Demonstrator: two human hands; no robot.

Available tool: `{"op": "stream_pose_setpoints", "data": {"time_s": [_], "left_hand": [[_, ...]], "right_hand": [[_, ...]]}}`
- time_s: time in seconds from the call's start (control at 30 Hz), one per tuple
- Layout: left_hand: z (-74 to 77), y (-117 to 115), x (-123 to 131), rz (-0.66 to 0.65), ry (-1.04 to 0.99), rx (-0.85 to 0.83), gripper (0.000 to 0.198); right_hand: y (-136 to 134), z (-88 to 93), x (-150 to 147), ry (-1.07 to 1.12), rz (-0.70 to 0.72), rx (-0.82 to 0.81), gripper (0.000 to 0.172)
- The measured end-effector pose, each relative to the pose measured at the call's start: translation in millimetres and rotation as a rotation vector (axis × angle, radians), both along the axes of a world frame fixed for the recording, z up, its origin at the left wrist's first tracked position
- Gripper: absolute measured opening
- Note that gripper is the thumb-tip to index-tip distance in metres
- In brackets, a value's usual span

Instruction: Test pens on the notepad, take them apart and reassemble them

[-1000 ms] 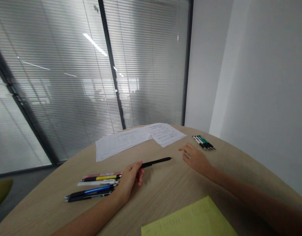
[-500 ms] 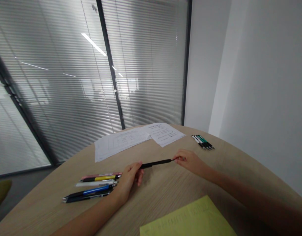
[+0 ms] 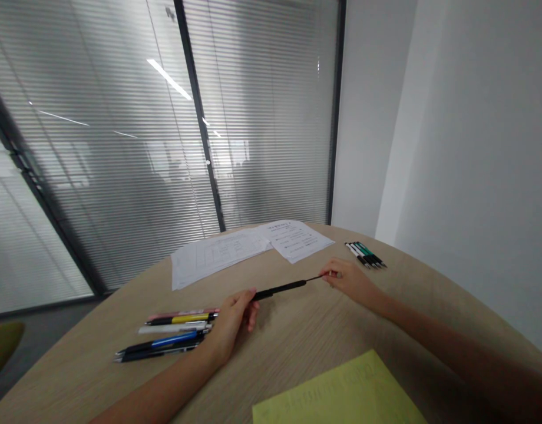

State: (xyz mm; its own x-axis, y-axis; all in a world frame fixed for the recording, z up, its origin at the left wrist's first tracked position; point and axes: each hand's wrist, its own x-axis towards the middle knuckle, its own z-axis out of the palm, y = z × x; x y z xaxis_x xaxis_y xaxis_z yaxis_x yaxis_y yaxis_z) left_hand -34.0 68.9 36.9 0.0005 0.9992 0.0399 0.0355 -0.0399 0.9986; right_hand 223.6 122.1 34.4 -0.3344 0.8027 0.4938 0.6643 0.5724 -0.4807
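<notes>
Between my two hands a black pen barrel (image 3: 288,287) is held above the table. My left hand (image 3: 235,321) pinches its left end with thumb and fingers. From the barrel's right end sticks a thin dark refill (image 3: 314,278), whose far tip my right hand (image 3: 346,280) pinches. Left of my left hand lie several pens: a yellow and black one (image 3: 182,319), a white one (image 3: 171,328), a blue one (image 3: 169,341), a pinkish one and dark ones, partly hidden by that hand.
White printed sheets (image 3: 222,253) lie at the table's far side. A row of several green, white and black pens (image 3: 366,255) is at the right. A yellow paper with faint writing (image 3: 341,394) lies at the near edge. Behind stands a glass wall with blinds.
My right hand has moved right and slightly up, away from the barrel, and a longer stretch of the thin refill now shows. My left hand has stayed nearly still.
</notes>
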Motion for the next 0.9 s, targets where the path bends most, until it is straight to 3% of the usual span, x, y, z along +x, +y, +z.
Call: {"op": "stream_pose_setpoints", "data": {"time_s": [0.4, 0.9], "left_hand": [[-0.4, -0.2, 0.0, -0.005, 0.036, 0.005, 0.036], [0.7, -2.1, 2.2, -0.021, 0.035, 0.0, 0.034]], "right_hand": [[-0.9, -1.8, -1.3, -0.03, -0.101, 0.049, 0.014], [-7.8, 1.0, -6.7, -0.084, -0.115, 0.083, 0.013]]}}
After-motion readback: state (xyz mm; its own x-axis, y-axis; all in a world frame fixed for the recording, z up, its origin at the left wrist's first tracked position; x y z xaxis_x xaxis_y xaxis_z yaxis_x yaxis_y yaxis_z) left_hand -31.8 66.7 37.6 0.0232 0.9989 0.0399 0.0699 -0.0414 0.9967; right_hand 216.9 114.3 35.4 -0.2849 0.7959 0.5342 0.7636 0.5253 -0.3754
